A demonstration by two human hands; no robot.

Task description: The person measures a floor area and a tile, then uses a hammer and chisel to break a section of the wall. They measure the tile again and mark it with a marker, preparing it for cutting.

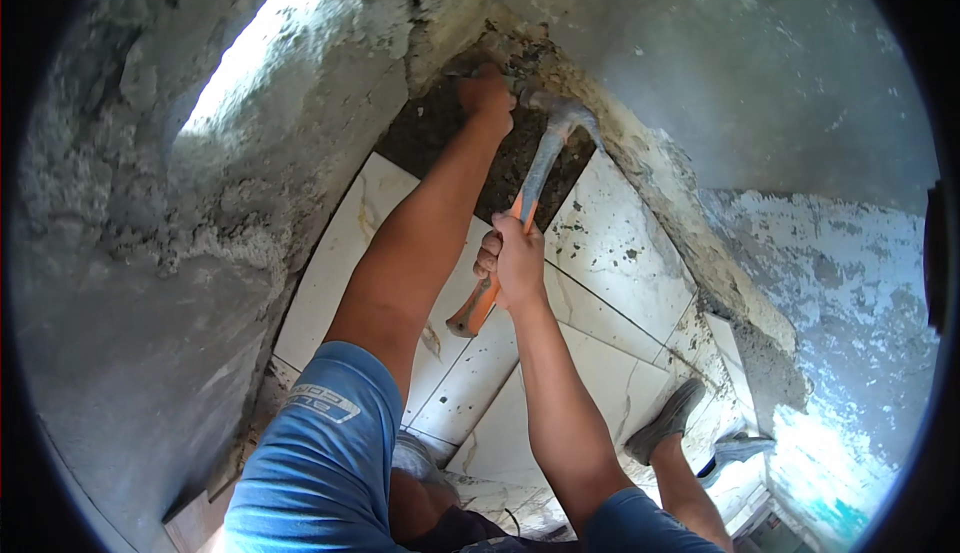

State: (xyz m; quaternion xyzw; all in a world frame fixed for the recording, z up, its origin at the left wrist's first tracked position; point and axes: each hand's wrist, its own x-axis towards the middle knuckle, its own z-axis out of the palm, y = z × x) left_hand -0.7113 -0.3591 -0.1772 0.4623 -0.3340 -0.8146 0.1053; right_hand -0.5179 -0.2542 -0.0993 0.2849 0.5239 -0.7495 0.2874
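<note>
My right hand (517, 261) is wrapped round the orange grip of a claw hammer (545, 161). The hammer slants up and to the right, its metal head close beside my left hand (487, 95). That hand is closed, reaching far into the corner over a patch of dark, rough soil or mortar (430, 136). A little of something greyish shows at the edges of the left fist; most of it is hidden, so its kind cannot be made out.
White marbled floor tiles (610, 228), specked with crumbs, border the dark patch. A rough grey wall (250, 193) rises on the left, and a plastered wall (790, 83) with a broken lower edge on the right. A dark shoe (668, 421) rests on the tiles at lower right.
</note>
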